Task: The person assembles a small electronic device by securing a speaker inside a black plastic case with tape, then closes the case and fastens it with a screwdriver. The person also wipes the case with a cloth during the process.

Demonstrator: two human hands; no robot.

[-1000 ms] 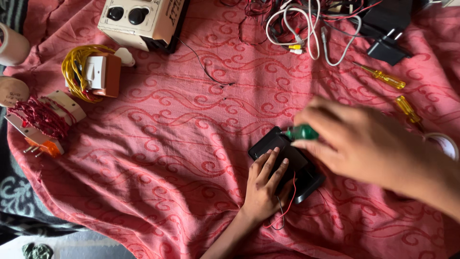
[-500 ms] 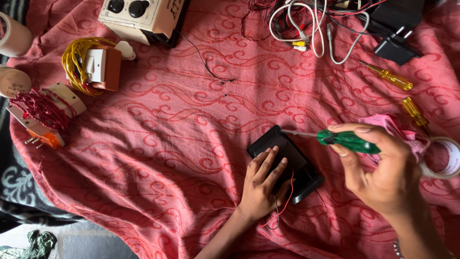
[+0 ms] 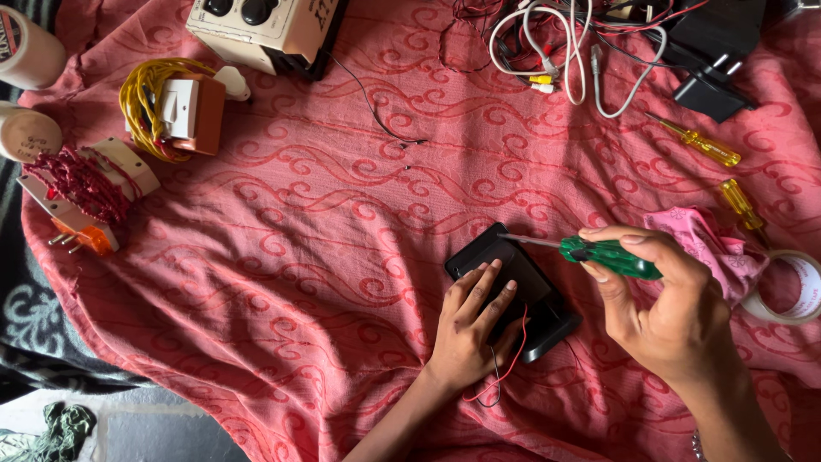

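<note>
While the black plastic casing [image 3: 513, 287] lies flat on the red patterned cloth [image 3: 299, 257], a little right of the middle, the left hand [image 3: 470, 329] presses down on its near half, fingers spread flat and gripping nothing. A thin red wire [image 3: 511, 364] and a black one loop out from under that hand onto the cloth. The right hand [image 3: 671, 312] is closed around a green-handled screwdriver [image 3: 607, 255], held nearly level, with its metal tip touching the casing's far edge. Just right of this hand lies a crumpled pink rag [image 3: 710, 244], and beside that a roll of clear tape [image 3: 791, 287]. Two yellow-handled screwdrivers [image 3: 705, 145] lie farther up on the right, near a black plug adapter [image 3: 714, 94]. A tangle of white cables [image 3: 556, 43] sits at the top, with a cream box with black knobs [image 3: 265, 26] to its left. Well apart on the left are a coil of yellow wire around a switch block [image 3: 171, 107] and a plug wound in dark red wire [image 3: 81, 192].
</note>
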